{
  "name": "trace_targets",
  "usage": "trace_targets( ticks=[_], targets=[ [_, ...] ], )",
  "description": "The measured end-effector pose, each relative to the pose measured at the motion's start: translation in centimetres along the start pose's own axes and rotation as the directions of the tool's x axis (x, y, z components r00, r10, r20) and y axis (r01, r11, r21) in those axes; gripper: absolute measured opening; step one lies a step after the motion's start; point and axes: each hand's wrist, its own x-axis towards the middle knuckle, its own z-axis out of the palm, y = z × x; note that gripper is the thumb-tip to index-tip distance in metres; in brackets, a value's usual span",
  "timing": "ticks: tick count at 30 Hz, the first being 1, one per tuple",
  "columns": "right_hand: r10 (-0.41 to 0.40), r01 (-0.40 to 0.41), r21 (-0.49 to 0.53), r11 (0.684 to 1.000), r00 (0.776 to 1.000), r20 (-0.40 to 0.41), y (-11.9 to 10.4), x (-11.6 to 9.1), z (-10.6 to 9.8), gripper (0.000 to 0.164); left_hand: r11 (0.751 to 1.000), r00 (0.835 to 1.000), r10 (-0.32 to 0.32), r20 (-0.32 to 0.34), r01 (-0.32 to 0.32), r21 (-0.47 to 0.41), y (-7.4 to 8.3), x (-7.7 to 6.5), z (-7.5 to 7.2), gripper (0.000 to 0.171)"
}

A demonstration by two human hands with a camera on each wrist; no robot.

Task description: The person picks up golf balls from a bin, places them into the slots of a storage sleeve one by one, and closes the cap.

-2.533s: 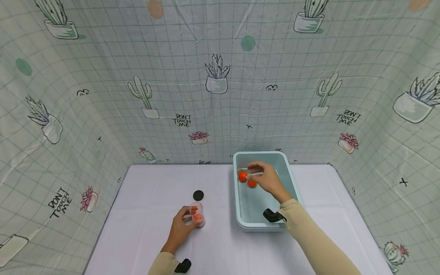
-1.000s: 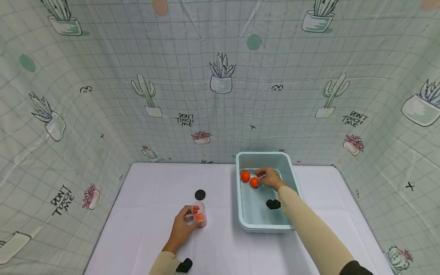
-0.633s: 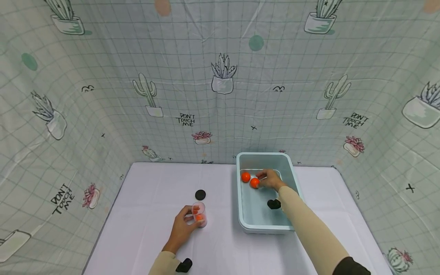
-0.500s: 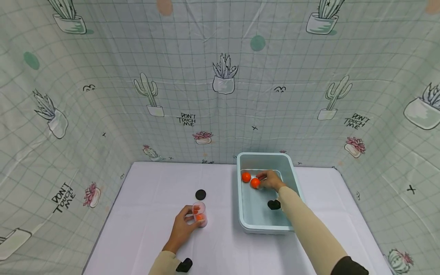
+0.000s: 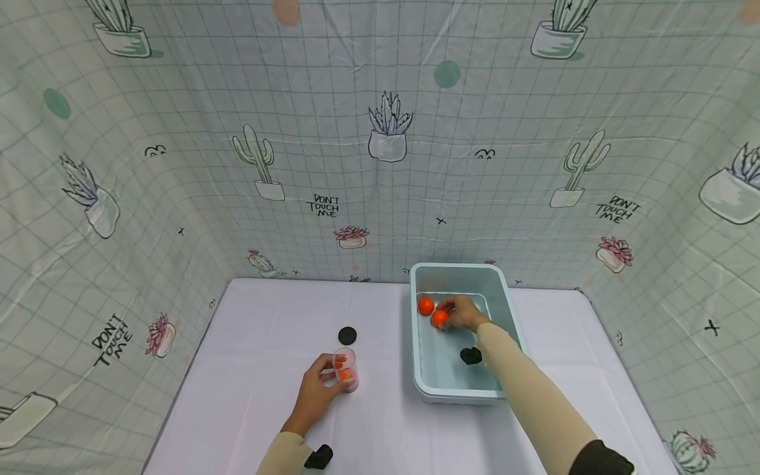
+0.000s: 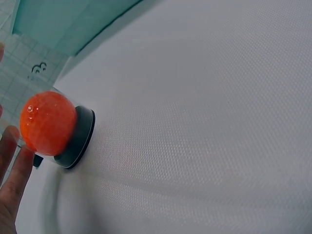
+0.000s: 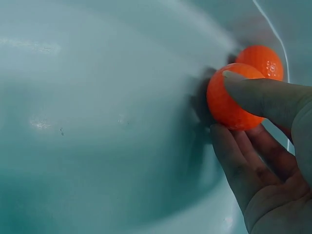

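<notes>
My left hand grips a clear tube standing on the table, with the thumb on its near side. Inside the tube, the left wrist view shows an orange ball low down against the dark base. My right hand reaches into the pale blue-green bin. Its thumb lies over one orange ball and its fingers curl beneath, pinching it. A second orange ball sits just behind that one, near the bin's left wall.
A black round disc lies flat on the white-covered table, just behind the tube. The bin's raised walls surround my right hand. A patterned cloth hangs behind and at both sides of the table.
My right hand has lowered into the bin, and its fingers have closed on the nearer orange ball, which has shifted slightly. My left hand keeps its hold on the tube.
</notes>
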Motion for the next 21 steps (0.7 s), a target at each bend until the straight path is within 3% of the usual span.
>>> trace_targets(
  ticks=[14, 21],
  targets=[
    [0.015, -0.015, -0.001, 1.0, 0.999, 0.051, -0.07, -0.01, 0.17, 0.041, 0.999, 0.999, -0.033, 0.015, 0.033, 0.005, 0.27, 0.08, 0.06, 0.047],
    [-0.056, 0.058, -0.022, 0.998, 0.994, 0.092, -0.96, -0.34, -0.4, 0.043, 1.0, 1.0, -0.005, -0.008, 0.005, 0.006, -0.07, 0.01, 0.06, 0.046]
  ],
)
